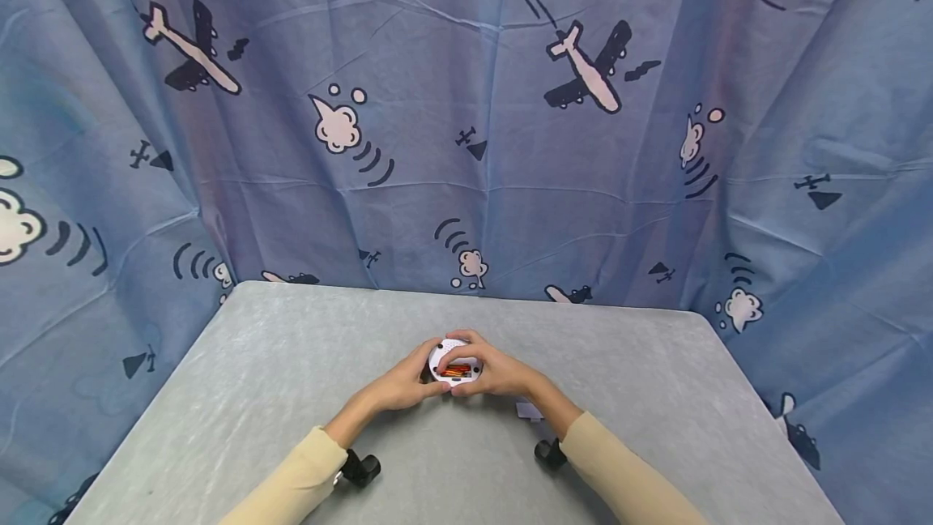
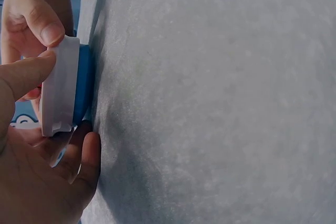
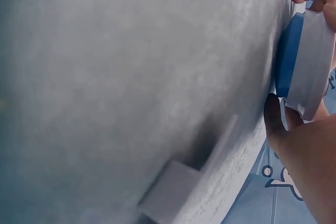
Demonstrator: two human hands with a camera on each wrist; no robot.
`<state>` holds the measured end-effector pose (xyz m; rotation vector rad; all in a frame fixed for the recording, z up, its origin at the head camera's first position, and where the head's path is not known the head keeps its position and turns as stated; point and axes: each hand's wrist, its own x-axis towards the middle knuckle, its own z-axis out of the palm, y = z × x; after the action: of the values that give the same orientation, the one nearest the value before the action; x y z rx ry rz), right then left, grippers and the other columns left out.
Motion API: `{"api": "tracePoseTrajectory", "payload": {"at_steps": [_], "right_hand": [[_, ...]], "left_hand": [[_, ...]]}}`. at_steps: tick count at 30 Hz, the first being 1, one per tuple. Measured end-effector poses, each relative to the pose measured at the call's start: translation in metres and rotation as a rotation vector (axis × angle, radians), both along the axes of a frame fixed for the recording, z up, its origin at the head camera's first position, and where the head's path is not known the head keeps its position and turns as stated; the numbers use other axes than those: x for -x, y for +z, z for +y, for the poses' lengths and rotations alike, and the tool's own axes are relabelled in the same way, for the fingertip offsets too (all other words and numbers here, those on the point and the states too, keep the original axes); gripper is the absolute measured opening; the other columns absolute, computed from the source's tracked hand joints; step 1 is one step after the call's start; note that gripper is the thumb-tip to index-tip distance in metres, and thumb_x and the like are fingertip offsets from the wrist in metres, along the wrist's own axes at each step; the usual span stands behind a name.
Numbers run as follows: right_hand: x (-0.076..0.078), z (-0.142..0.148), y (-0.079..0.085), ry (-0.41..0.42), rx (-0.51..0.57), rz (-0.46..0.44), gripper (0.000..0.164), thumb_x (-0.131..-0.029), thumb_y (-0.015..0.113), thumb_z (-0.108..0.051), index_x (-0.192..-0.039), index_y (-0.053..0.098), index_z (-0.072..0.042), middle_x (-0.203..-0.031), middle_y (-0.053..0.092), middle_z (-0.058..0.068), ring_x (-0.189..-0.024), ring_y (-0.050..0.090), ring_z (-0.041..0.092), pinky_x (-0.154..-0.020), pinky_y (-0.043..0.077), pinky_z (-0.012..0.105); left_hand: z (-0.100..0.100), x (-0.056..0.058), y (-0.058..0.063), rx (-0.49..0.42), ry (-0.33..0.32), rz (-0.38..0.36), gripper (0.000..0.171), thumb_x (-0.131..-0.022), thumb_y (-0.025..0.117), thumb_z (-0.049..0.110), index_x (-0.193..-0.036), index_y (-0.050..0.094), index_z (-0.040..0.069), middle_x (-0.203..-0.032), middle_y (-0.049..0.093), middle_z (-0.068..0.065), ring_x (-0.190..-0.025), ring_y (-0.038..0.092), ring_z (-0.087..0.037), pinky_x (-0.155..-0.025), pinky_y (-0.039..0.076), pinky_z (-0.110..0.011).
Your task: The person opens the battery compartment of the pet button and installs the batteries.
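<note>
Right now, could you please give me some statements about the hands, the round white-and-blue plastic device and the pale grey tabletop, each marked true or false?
1. The left hand holds the round white-and-blue plastic device. True.
2. The right hand is apart from the device. False: it grips the device too.
3. The slim orange batteries lie loose on the pale grey tabletop. False: they sit in the device's open compartment.
4. The small pale rectangular piece is nearer the right forearm than the left. True.
5. The curtain behind is plain red. False: it is blue, printed with airplanes.
</note>
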<state>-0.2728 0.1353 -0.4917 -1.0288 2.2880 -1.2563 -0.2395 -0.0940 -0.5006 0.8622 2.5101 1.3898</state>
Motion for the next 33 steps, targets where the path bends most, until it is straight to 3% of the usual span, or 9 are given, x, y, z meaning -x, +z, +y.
{"api": "tracePoseTrajectory", "payload": {"at_steps": [16,26,33], "right_hand": [[0.0017,-0.0021,-0.0036,-0.008,0.037,-0.029,0.025,-0.082,0.086,-0.008,-0.105,0.077,-0.013,-0.153,0.034,0.014,-0.138,0.030,0.028,-0.106,0.031,0.051],[0.0030,-0.0031,-0.0041,-0.036,0.059,-0.050,0.018,-0.080,0.088,-0.007,-0.094,0.079,-0.012,-0.153,0.037,0.012,-0.139,0.032,0.029,-0.109,0.027,0.052],[0.0040,-0.0008,-0.0046,-0.032,0.075,-0.055,0.019,-0.080,0.088,-0.007,-0.094,0.078,-0.013,-0.155,0.037,0.015,-0.141,0.032,0.030,-0.109,0.027,0.052]], "left_hand": [[0.0003,-0.0007,0.0008,0.005,-0.011,-0.030,0.070,-0.099,0.069,0.014,-0.152,0.029,-0.008,-0.147,0.040,-0.027,-0.135,0.040,-0.038,-0.109,0.033,-0.054],[-0.0001,-0.0010,0.0013,0.027,-0.003,-0.038,0.070,-0.099,0.067,0.013,-0.153,0.027,-0.009,-0.149,0.038,-0.028,-0.136,0.038,-0.038,-0.111,0.031,-0.054],[-0.0004,-0.0011,0.0020,0.028,-0.009,-0.051,0.070,-0.100,0.066,0.013,-0.154,0.026,-0.008,-0.150,0.037,-0.028,-0.137,0.037,-0.039,-0.111,0.031,-0.055]]}}
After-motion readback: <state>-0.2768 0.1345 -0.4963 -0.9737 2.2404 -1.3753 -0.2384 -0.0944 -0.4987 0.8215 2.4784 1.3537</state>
